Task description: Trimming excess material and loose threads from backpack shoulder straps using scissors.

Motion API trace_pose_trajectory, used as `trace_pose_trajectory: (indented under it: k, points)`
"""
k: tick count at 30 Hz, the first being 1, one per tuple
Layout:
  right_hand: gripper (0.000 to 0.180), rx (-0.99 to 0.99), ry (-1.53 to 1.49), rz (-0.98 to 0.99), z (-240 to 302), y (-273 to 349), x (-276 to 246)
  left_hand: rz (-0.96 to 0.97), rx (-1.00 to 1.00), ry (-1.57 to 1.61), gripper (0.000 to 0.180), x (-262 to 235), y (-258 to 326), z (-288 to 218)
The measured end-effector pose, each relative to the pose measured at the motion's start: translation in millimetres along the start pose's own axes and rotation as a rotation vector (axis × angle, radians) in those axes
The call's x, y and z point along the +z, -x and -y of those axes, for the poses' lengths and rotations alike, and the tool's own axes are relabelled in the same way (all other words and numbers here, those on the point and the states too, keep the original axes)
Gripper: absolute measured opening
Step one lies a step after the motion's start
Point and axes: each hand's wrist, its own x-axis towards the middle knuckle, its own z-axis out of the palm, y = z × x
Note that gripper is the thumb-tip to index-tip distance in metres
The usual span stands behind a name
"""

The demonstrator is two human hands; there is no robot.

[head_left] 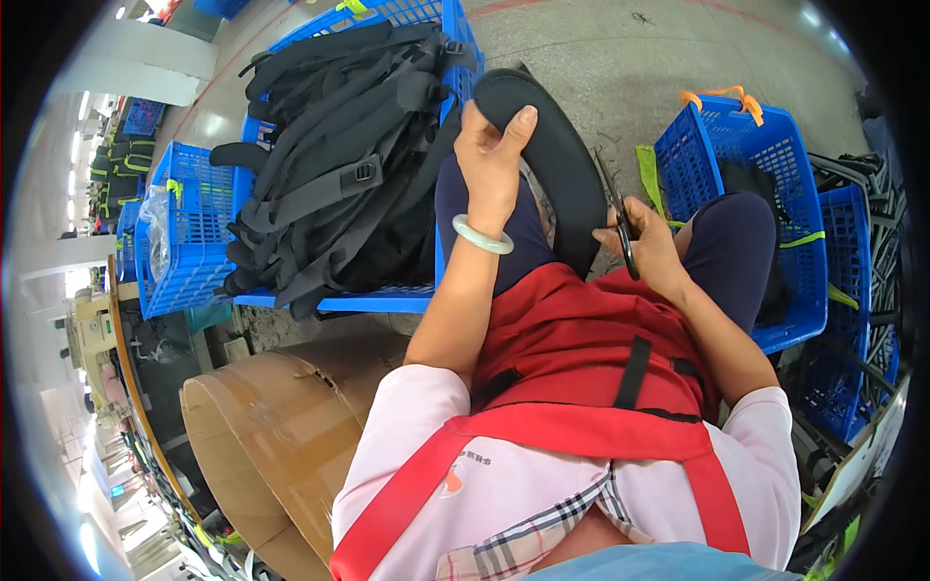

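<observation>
A black padded strap (560, 145) curves over my lap, its wide rounded end up by my left hand (491, 160). That hand is closed on the strap's edge, thumb on top, with a pale bangle (482, 235) at the wrist. My right hand (655, 244) grips a pair of dark scissors (623, 225) alongside the strap's lower part. The scissor blades point away from me, close to the strap's right edge; whether they touch it I cannot tell. My lower right fingertips are at the strap's edge.
Left of my knees, a large blue crate (373, 303) is heaped with black straps (329, 208). A smaller blue basket (799, 194) with dark pieces stands at my right, more blue crates (843, 208) beyond it. A curved cardboard sheet (281, 416) stands at my lower left.
</observation>
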Motion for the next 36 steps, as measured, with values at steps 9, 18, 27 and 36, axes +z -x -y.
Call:
trace_pose_trajectory:
  k: [9,18,27,36]
  points:
    - [0.072,-0.015,0.442,0.055,57.5,35.1,-34.5,0.286,-0.358,0.394,0.013,16.3,18.1,-18.4]
    - [0.067,-0.138,0.414,0.064,69.7,43.1,-22.4,0.243,-0.39,0.448,0.011,33.6,36.4,-22.4]
    - [0.061,-0.071,0.372,0.094,60.3,37.3,-24.1,0.222,-0.387,0.449,0.011,31.5,38.6,-20.3]
    - [0.061,-0.098,0.333,-0.017,55.0,43.1,-26.2,0.197,-0.361,0.422,0.009,32.5,35.0,-17.9]
